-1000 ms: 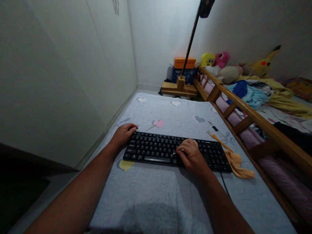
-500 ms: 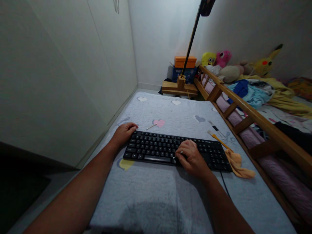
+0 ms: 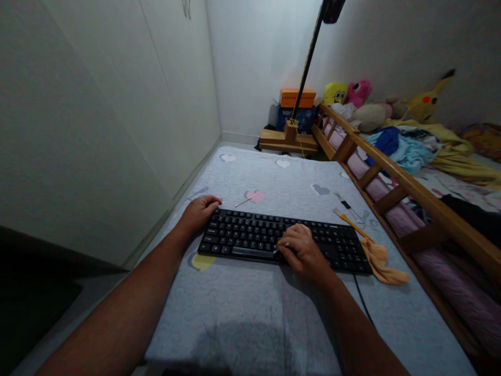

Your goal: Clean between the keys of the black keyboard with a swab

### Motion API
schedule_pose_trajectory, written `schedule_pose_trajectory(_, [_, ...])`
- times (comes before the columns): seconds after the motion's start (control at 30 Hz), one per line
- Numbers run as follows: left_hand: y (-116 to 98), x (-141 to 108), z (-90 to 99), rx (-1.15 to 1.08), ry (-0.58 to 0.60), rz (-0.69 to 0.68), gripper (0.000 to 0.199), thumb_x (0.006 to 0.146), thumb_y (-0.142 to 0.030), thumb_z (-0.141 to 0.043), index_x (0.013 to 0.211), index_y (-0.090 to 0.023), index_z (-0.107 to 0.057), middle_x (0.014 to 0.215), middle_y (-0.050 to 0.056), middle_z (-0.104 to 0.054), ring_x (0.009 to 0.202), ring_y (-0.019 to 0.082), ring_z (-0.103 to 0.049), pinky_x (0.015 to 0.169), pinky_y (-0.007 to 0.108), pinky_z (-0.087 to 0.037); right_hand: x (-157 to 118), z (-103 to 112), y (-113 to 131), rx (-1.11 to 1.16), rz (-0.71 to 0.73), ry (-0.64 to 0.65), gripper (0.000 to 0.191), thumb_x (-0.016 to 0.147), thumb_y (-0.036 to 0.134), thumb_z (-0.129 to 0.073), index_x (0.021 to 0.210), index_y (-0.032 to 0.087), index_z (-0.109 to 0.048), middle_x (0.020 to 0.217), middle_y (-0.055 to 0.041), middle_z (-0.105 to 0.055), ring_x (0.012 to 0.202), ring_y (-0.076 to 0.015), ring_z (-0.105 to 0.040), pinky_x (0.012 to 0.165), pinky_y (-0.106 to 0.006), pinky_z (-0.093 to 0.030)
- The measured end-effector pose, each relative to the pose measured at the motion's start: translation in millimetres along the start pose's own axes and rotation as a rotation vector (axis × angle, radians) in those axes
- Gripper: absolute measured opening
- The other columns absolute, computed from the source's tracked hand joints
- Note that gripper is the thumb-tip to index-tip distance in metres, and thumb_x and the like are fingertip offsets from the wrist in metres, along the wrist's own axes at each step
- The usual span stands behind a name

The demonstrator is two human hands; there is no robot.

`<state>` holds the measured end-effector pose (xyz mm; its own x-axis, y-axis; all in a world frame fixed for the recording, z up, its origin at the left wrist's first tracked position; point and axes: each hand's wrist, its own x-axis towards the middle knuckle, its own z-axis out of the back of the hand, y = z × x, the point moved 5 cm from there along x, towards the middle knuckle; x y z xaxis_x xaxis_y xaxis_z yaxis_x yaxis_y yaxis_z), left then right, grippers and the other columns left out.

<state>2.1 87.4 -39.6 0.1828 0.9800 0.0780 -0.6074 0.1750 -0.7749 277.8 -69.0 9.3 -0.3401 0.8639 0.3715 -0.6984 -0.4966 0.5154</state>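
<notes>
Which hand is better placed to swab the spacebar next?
Likely the right hand: it holds a cotton swab near the spacebar, while the left hand rests at the upper-left corner of the keyboard.

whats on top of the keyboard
The right hand is over the keyboard, pinching a white-tipped swab near the right end of the space bar. The left hand is at the far left corner. Keys beneath the right hand are covered and cannot be seen.

Right hand (image 3: 303, 251) and swab (image 3: 275, 252) have shifted left, toward the spacebar (image 3: 252, 253).
</notes>
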Motion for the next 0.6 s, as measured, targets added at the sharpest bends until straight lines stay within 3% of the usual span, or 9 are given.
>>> schedule_pose_trajectory(0.6, [-0.6,-0.6,0.9,-0.009,-0.012,0.02,0.036,0.079,-0.042,-0.051,0.093,-0.016,-0.073,0.084,0.005,-0.073,0.078,0.024,-0.065,0.072,0.033,-0.05,-0.1,0.6,0.2,-0.006,-0.008,-0.008,0.018,0.091,0.016,-0.055,0.077,0.02,-0.066,0.076,-0.0024,-0.065,0.087,-0.0194,-0.054,0.093,-0.043,-0.035])
